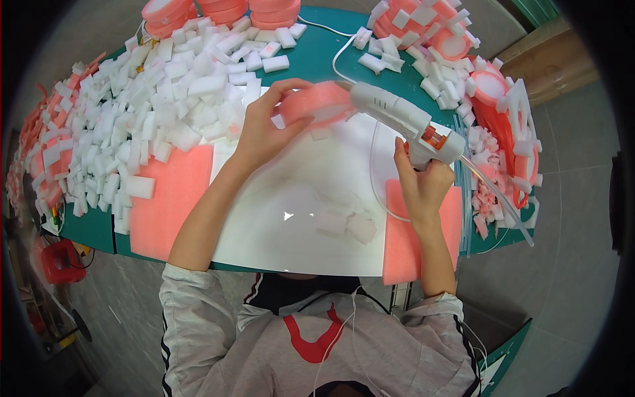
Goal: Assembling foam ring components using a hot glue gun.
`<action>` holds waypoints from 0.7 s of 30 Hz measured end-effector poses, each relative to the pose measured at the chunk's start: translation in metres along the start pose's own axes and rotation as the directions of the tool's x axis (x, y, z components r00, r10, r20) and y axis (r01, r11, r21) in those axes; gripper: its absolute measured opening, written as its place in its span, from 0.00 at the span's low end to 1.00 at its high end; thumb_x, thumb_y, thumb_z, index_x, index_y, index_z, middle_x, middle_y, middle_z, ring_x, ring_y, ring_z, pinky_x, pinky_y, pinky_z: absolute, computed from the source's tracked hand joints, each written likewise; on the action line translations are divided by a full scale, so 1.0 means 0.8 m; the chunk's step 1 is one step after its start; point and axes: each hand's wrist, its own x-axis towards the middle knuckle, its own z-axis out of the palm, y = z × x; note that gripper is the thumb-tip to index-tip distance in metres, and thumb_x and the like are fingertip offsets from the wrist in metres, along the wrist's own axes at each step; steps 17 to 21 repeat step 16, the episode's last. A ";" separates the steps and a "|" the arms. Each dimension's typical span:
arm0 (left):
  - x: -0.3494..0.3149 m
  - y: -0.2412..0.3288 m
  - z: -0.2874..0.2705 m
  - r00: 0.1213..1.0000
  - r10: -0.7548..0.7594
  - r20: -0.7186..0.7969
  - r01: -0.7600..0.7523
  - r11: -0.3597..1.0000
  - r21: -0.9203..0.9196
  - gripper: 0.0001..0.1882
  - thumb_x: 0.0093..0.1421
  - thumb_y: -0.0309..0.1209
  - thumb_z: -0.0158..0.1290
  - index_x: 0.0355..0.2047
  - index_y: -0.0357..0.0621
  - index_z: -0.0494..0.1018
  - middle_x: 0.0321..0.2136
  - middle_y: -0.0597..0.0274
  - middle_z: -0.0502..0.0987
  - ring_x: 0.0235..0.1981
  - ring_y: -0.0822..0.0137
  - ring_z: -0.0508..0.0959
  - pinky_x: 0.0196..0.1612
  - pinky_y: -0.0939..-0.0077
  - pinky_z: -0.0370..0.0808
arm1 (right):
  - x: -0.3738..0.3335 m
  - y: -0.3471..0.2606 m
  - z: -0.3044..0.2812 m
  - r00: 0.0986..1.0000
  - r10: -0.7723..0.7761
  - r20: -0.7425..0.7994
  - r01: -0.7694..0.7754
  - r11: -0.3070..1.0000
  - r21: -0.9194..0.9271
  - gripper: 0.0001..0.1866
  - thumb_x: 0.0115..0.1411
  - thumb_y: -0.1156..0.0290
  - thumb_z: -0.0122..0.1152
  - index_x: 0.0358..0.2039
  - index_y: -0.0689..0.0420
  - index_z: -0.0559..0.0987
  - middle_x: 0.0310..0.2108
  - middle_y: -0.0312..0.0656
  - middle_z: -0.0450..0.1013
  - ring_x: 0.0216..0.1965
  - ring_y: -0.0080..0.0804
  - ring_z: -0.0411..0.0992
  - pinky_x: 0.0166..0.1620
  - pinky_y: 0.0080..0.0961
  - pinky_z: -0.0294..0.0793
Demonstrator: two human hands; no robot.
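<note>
My left hand (263, 132) is closed round the edge of a round pink foam piece (316, 102) with a pale face, held up and tilted over a white board (291, 205). In my right hand (426, 188) is a white glue gun (393, 109), gripped by its handle, its body slanting up to the left. The gun's nose end is at the right side of the foam piece; whether they touch I cannot tell. A long translucent glue stick (499, 188) sticks out of the gun's back end.
White foam blocks (178, 92) are heaped at the left, with stacked pink foam rounds (221, 13) behind. Pink foam sheets (169, 205) flank the board. More foam pieces (489, 139) crowd the right edge near clear glue sticks (465, 218). A white cord (337, 63) crosses the green tabletop (317, 40).
</note>
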 end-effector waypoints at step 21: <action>-0.001 0.002 -0.001 1.000 0.022 0.004 -0.022 1.000 -0.017 0.23 0.43 0.22 0.56 0.42 0.41 0.64 0.35 0.60 0.70 0.36 0.68 0.72 0.42 0.76 0.70 | 0.002 -0.003 -0.011 0.999 0.010 0.032 -0.008 0.998 -0.064 0.17 0.43 0.75 0.62 0.33 0.65 0.69 0.21 0.45 0.71 0.17 0.33 0.71 0.19 0.22 0.69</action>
